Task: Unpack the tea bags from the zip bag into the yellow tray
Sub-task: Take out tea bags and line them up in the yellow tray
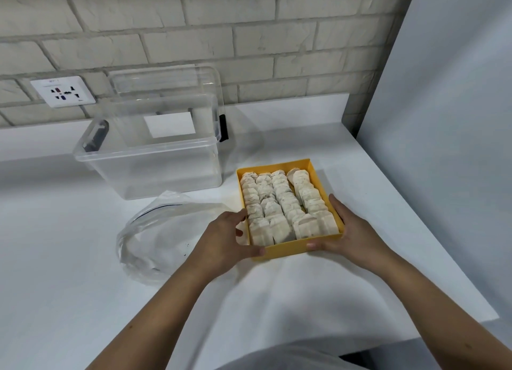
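The yellow tray (285, 250) sits on the white table, right of centre, packed with several rows of pale tea bags (282, 206). My left hand (225, 239) grips its near left corner, thumb on the front wall. My right hand (352, 232) holds its near right corner, fingers along the right wall. The clear zip bag (163, 236) lies crumpled and flat to the left of the tray, partly behind my left hand; it looks empty.
A clear plastic storage box (149, 159) with black latches stands behind the zip bag, its lid (166, 84) leaning on the brick wall. A wall socket (63, 91) is at the far left. The table's edge runs diagonally on the right.
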### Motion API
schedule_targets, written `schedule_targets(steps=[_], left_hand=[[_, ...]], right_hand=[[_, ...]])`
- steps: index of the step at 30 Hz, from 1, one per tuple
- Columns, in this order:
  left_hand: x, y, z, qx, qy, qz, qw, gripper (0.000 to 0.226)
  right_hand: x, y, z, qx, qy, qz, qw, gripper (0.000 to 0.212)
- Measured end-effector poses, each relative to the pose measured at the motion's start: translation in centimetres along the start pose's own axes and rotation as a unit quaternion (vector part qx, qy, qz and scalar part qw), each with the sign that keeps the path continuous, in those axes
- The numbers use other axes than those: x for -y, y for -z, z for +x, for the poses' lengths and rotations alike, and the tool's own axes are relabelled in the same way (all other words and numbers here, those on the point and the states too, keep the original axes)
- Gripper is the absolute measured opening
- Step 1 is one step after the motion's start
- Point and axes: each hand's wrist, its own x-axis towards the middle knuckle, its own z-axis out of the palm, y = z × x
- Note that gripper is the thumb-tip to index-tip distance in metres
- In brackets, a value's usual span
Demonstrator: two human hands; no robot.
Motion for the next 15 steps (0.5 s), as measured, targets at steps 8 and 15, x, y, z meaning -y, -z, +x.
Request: schedule_targets(steps=[8,15], left_hand=[[-0.4,0.1,1.7,-0.002,-0.017,0.014,1.0,0.082],[-0.5,0.4,5.2,0.003,-0.006,0.004,1.0,0.079]], right_hand=[[0.2,0.2,1.0,-0.012,0.007,-0.016,1.0,0.124],[0.3,0.8,3.7,-0.016,0.008,-0.019,1.0,0.113]])
